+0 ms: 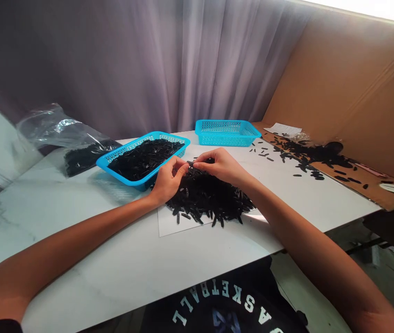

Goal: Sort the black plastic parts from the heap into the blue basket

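Observation:
My left hand [171, 178] and my right hand [218, 165] meet over a heap of small black elongated pieces [211, 196]. Between their pinched fingertips is a small black piece [190, 163], held by both hands; its exact kind is too small to tell. The heap lies on a white sheet [169, 226] on the table. Just left of my left hand stands a blue plastic basket [131, 181] filled with the same black pieces.
A second blue basket [230, 138] stands at the back. Black pieces [308, 152] lie scattered at the right near a cardboard panel [349, 92]. At the left a clear plastic bag [68, 127] holds more. A grey curtain [197, 64] hangs behind the marble-patterned table [113, 273].

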Motion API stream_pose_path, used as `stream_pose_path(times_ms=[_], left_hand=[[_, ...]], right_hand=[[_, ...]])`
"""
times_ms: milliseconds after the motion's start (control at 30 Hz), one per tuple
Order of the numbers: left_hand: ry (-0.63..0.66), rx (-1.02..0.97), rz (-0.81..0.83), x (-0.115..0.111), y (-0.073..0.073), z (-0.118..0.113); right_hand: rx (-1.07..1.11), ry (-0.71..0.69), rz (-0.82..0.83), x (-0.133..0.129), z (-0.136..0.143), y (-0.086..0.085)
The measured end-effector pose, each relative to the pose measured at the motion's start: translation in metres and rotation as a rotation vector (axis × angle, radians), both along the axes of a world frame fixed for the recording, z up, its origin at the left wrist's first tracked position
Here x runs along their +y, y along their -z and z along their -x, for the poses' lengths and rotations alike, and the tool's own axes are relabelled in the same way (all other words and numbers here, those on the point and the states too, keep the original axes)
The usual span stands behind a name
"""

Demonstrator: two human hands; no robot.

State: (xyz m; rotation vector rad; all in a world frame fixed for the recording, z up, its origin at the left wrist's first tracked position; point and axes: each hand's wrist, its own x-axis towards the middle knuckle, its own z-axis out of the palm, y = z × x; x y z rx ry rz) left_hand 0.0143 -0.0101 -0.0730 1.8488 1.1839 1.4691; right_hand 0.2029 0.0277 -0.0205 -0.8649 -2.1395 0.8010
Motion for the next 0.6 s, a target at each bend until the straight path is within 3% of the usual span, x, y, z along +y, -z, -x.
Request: stream_pose_path(times_ms=[600], left_hand=[[0.054,-0.018,0.014,-0.0001,-0.0003,0.0002]], right_hand=[[-0.035,-0.002,0.035,0.002,-0.0016,0.0005]])
